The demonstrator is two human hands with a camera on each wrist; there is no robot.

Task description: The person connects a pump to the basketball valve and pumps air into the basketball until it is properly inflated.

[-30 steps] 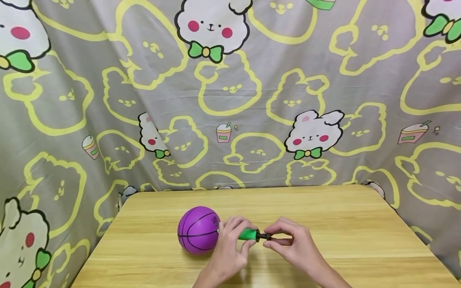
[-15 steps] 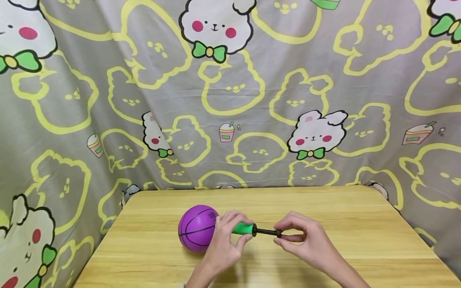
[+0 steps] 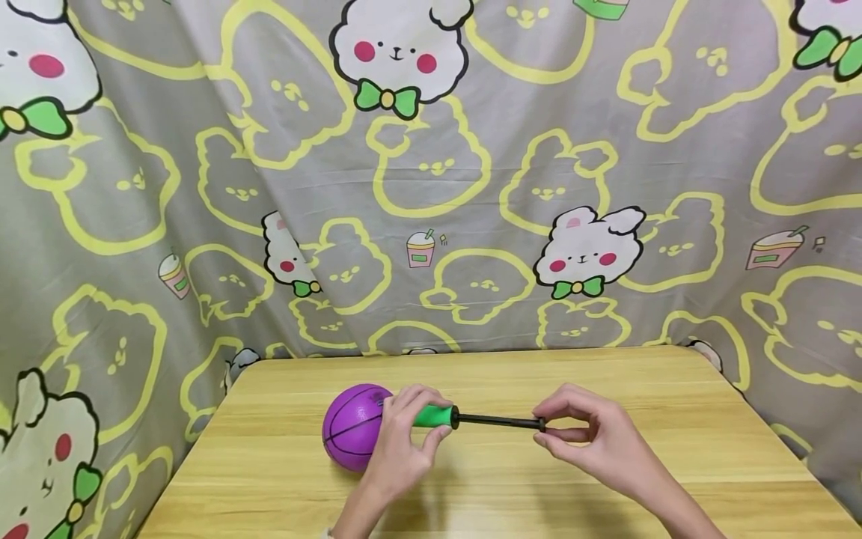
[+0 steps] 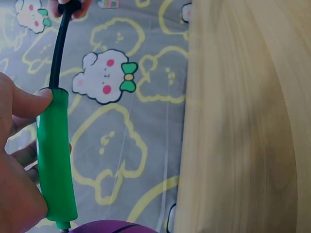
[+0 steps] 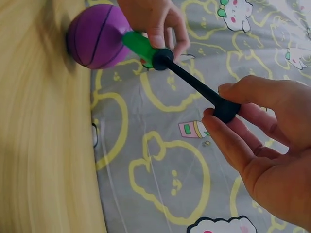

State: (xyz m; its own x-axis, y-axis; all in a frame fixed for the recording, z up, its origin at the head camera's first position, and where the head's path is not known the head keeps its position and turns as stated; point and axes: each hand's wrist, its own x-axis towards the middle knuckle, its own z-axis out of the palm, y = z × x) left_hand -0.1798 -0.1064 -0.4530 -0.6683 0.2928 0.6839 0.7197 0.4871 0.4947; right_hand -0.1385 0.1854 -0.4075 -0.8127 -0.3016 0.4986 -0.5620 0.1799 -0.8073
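A green hand pump [image 3: 433, 416] with a black rod lies sideways between my two hands, its rod drawn far out to the right. My left hand [image 3: 406, 434] grips the green barrel, thumb near the black collar in the left wrist view. The black end of the rod [image 5: 226, 110] is pinched between the thumb and fingers of my right hand [image 3: 592, 430]. A purple ball with black basketball lines [image 3: 353, 428] sits at the pump's left end, partly behind my left hand. In the left wrist view the pump's narrow tip points down at the ball [image 4: 112, 227].
The wooden table [image 3: 673, 449] spreads under both hands and the ball. A grey curtain [image 3: 471, 224] printed with bears and yellow outlines hangs behind its far edge and along both sides.
The right hand has moved right, pulling the black rod much farther out of the barrel. My left hand, the barrel and the ball have shifted slightly left.
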